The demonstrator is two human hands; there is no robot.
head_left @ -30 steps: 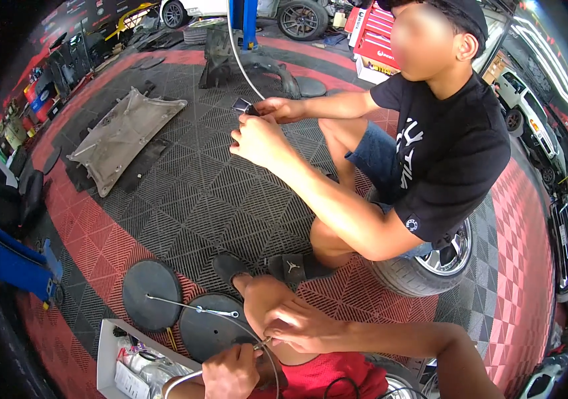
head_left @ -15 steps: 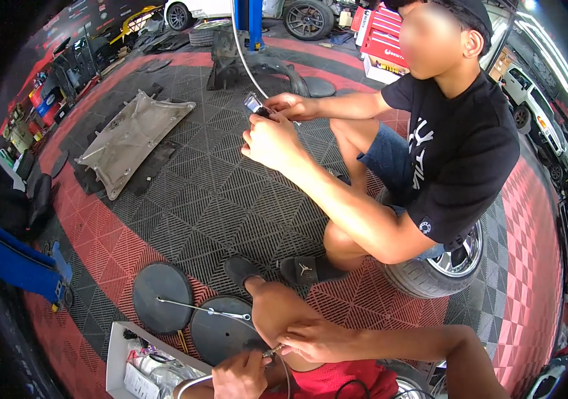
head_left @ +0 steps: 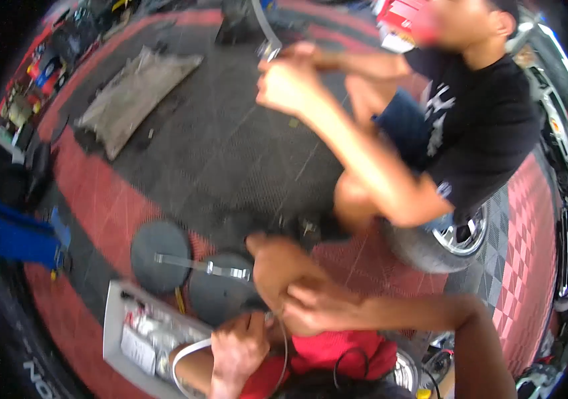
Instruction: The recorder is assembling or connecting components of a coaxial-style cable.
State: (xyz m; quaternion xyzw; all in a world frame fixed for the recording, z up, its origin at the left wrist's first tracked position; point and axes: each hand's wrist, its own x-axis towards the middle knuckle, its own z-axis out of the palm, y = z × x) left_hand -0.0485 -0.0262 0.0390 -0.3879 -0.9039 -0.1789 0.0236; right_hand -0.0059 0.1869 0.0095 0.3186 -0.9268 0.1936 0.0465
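Low in the view, my left hand [head_left: 238, 346] is closed around a white hose [head_left: 187, 349], which curves out on its left side. A small fitting, smeared by motion, shows past the fingers on the right. Close beside it is my right hand [head_left: 310, 304], its fingers bent over my knee; blur hides whether they touch the fitting. A thin pale line hangs in a loop below both hands. Ahead, a metal wrench [head_left: 230, 271] lies across two round dark pads [head_left: 161, 253]. An open white box [head_left: 114, 332] of clear plastic bags stands at my left.
A co-worker in a black shirt [head_left: 480, 133] sits on a wheel [head_left: 423, 249] at right, both hands on a small object with a pale hose. A flat grey panel [head_left: 134, 100] lies on the tiled floor. A blue lift arm [head_left: 17, 233] reaches in from the left.
The view has tilted and blurred, shifting the scene upward. My right hand has moved slightly up, away from my left. The co-worker's hands still hold the small object.
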